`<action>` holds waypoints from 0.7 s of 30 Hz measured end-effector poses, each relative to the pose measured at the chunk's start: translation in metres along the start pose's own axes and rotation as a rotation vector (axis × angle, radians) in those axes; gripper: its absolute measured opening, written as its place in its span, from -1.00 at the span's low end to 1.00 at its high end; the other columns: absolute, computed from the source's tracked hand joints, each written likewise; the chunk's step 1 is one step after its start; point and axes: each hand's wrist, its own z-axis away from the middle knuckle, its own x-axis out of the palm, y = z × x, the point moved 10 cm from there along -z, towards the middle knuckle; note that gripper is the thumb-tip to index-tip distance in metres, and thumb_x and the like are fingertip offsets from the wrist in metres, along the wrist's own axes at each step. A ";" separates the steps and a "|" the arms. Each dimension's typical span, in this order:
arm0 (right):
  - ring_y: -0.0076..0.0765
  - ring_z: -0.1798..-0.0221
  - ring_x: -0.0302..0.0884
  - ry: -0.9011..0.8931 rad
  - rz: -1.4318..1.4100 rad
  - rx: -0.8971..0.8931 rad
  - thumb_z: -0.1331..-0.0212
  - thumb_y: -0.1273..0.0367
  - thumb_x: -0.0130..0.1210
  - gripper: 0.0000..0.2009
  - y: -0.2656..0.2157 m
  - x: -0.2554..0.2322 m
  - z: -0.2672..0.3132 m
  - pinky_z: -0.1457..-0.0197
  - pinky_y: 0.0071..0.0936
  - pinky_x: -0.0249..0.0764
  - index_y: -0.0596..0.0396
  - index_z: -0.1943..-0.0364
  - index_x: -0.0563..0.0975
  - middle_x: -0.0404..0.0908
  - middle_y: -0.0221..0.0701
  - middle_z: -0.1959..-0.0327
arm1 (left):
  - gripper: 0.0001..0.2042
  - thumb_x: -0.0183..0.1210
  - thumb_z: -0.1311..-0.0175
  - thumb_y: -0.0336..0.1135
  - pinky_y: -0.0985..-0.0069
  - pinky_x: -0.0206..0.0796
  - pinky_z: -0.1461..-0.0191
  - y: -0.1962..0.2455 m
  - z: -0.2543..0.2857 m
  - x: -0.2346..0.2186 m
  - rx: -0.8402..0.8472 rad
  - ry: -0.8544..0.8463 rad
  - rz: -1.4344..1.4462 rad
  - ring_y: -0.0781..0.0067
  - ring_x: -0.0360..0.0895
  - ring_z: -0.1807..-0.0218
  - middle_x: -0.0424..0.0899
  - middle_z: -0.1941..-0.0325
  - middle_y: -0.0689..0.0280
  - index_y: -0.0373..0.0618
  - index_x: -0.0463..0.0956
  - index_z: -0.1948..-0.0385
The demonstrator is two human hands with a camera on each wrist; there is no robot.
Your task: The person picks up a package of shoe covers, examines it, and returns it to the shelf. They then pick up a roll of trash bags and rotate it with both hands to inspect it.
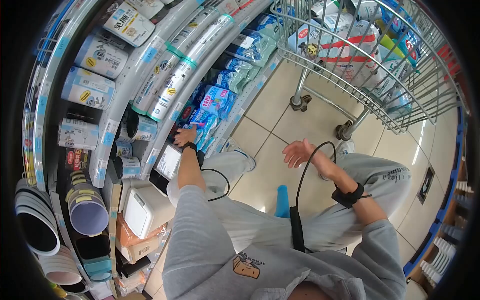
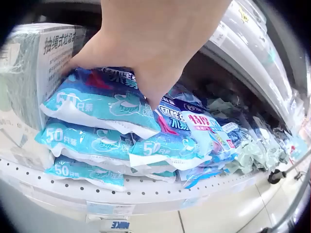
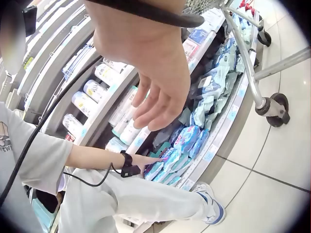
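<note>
In the left wrist view my left hand [image 2: 146,43] reaches over the top of a stack on the low shelf. It grips the uppermost blue plastic pack [image 2: 104,104], marked 50, with the thumb at its right side; most fingertips are hidden behind the pack. More blue packs [image 2: 85,138] of the same kind lie beneath and beside it. The head view shows this hand at the shelf, left of my knee. My right hand [image 1: 299,152] hangs in the air over the floor, fingers loosely bent, holding nothing.
A boxed pack of drawstring bags [image 2: 60,63] borders the stack on the left. Pink-and-blue packs [image 1: 216,100] lie farther along the shelf. A loaded wire shopping cart [image 1: 350,60] stands ahead on the right. Bins [image 1: 89,215] fill shelves at the lower left.
</note>
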 end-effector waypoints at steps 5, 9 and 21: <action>-0.45 0.19 0.56 0.020 -0.003 0.019 -0.32 -0.30 -0.57 -0.21 0.009 -0.016 -0.004 0.09 -0.53 0.40 0.07 0.02 0.52 0.59 -0.40 0.25 | 0.03 0.29 0.10 0.30 -0.14 0.20 -0.27 0.006 -0.004 0.014 -0.045 -0.067 0.152 -0.32 0.05 -0.39 0.09 -0.34 -0.29 -0.19 0.05 -0.36; -0.45 0.20 0.56 0.008 -0.025 0.015 -0.32 -0.29 -0.58 -0.21 0.010 -0.011 -0.010 0.09 -0.52 0.40 0.07 0.03 0.52 0.59 -0.40 0.25 | 0.04 0.32 0.15 0.22 -0.10 0.23 -0.25 -0.002 0.003 -0.003 -0.104 -0.058 0.225 -0.21 0.17 -0.32 0.15 -0.31 -0.21 -0.18 0.03 -0.37; -0.46 0.12 0.52 0.051 0.020 -0.073 -0.42 -0.14 -0.37 -0.40 -0.011 -0.001 -0.016 0.04 -0.47 0.37 0.07 -0.03 0.47 0.57 -0.39 0.21 | -0.09 0.31 0.08 -0.05 0.14 0.27 -0.24 0.154 0.209 -0.033 0.876 -0.235 0.594 0.00 0.39 -0.21 0.35 -0.25 -0.04 -0.09 0.04 -0.37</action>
